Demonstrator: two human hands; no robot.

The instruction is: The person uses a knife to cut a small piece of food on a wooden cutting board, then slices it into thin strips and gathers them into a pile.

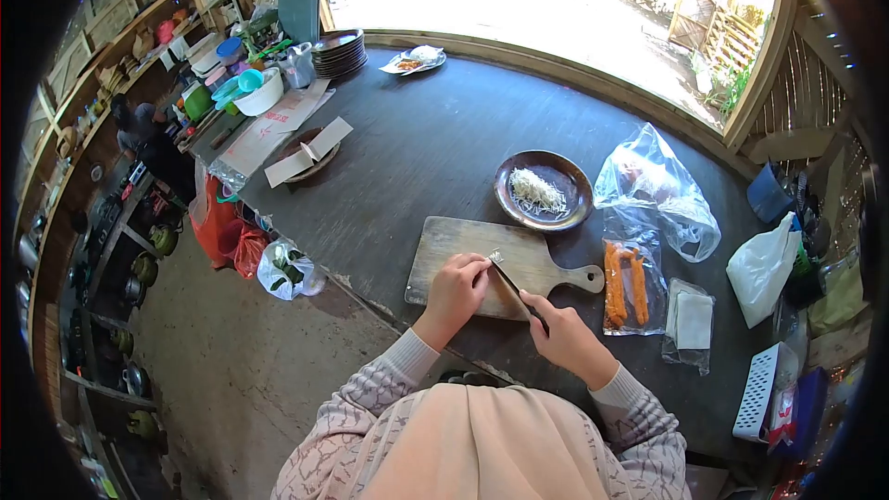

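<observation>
A wooden cutting board (463, 245) with a handle lies on the dark table (417, 143). My left hand (456, 287) rests on the board, fingers curled down on a small pale piece of food (494, 257) at its fingertips. My right hand (560, 329) grips a knife (511, 285) whose blade points up and left toward that piece. Just beyond the board stands a brown plate (576, 193) with white shredded food (537, 191) in it.
Clear plastic bags (657, 190) lie right of the plate, one holding orange sticks (625, 282). A white bag (761, 267), a small packet (692, 321) and a white basket (757, 391) sit farther right. Stacked plates (339, 51), bowls and boxes crowd the table's far left end.
</observation>
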